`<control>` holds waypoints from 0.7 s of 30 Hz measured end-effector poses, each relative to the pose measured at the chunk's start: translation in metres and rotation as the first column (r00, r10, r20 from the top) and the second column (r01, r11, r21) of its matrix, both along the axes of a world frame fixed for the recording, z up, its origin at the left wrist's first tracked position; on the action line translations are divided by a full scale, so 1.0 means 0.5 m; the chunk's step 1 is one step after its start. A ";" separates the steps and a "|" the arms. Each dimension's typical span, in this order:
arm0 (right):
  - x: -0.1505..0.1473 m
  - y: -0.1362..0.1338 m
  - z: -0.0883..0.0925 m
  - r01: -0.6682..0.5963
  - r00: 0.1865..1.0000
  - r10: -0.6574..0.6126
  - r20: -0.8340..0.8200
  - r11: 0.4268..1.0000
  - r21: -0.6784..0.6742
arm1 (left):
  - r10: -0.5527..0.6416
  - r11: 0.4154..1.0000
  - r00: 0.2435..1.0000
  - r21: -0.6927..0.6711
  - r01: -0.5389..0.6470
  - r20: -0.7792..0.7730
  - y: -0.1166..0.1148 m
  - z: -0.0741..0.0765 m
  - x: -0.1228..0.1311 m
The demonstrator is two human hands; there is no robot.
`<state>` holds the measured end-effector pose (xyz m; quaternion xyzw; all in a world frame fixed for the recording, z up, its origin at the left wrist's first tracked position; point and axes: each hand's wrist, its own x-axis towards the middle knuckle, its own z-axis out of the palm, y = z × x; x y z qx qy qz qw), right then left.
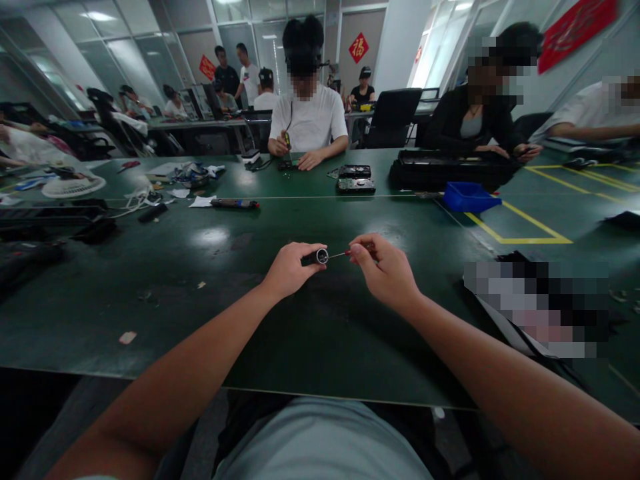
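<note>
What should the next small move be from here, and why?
Probably hold the dark cylinder steady in the left hand and ease the thin screwdriver, held in the right hand, slightly toward the cylinder's ringed end: its shaft points there, and the tip sits at or near the rim, though contact can't be made out.

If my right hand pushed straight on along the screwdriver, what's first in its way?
Likely the pale-ringed end of the black cylinder in the left hand; whether the screwdriver in the right hand touches it is unclear.
</note>
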<state>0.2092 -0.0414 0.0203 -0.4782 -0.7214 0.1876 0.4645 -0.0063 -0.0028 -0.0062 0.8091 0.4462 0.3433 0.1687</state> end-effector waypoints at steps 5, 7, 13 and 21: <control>0.002 0.001 -0.001 0.033 0.999 -0.033 0.007 0.999 0.028 | 0.018 1.000 0.999 -0.005 -0.018 -0.028 0.004 -0.004 -0.003; 0.003 -0.001 0.000 0.055 0.998 -0.055 0.006 0.997 0.060 | 0.013 1.000 0.999 -0.002 -0.013 -0.029 0.006 -0.006 -0.005; 0.007 -0.006 0.004 0.070 0.997 -0.066 -0.042 0.991 0.110 | -0.011 1.000 0.999 0.022 0.012 -0.045 0.007 -0.008 -0.005; 0.007 -0.001 0.004 0.048 0.996 -0.053 0.067 0.996 0.081 | -0.012 1.000 0.998 0.012 0.013 -0.055 0.008 -0.011 -0.007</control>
